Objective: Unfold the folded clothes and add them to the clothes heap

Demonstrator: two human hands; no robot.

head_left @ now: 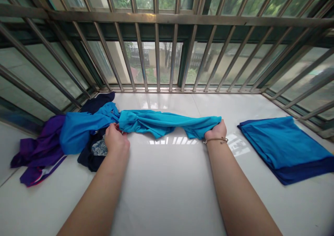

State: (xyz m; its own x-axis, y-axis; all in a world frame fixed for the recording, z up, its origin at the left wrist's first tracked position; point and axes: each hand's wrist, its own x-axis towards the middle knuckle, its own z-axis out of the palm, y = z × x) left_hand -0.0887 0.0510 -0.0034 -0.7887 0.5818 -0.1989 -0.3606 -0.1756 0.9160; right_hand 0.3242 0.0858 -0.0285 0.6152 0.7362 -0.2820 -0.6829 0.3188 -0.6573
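Teal garment (pixel 167 123) is stretched roughly 9-to-3 across the white tiled sill (pixel 169 187), long axis running left-right in front of the person, a touch higher at the left end. It's bunched into a rope, not flat.

Left hand (pixel 116 140) is closed on the garment's left end, at about 10 o'clock from the person, fingers pinched around the twisted knot of fabric where it meets the pile. Right hand (pixel 216 131) is fisted on the right end, at about 1 o'clock, cloth gathered inside the grip. A thin bracelet (pixel 216 140) sits on that wrist. Both hands are equally far out; neither is nearer to the middle of the garment, which sags between them and touches the sill.

At 9 o'clock of the left hand: loose pile of clothes, with a lighter blue piece (pixel 78 131) on top, a purple one (pixel 39 149) at the far left, dark navy fabric (pixel 90 159) under the left hand, plus a small patterned scrap (pixel 99 148) just beside the wrist. The teal garment's left end touches or overlaps this pile; can't tell if it's tangled in.

At 3 o'clock of the right hand, apart from it: folded blue stack (pixel 284 147), flat, squared, darker layer at the bottom.

Window bars (pixel 156 55) run along 12 o'clock behind everything.
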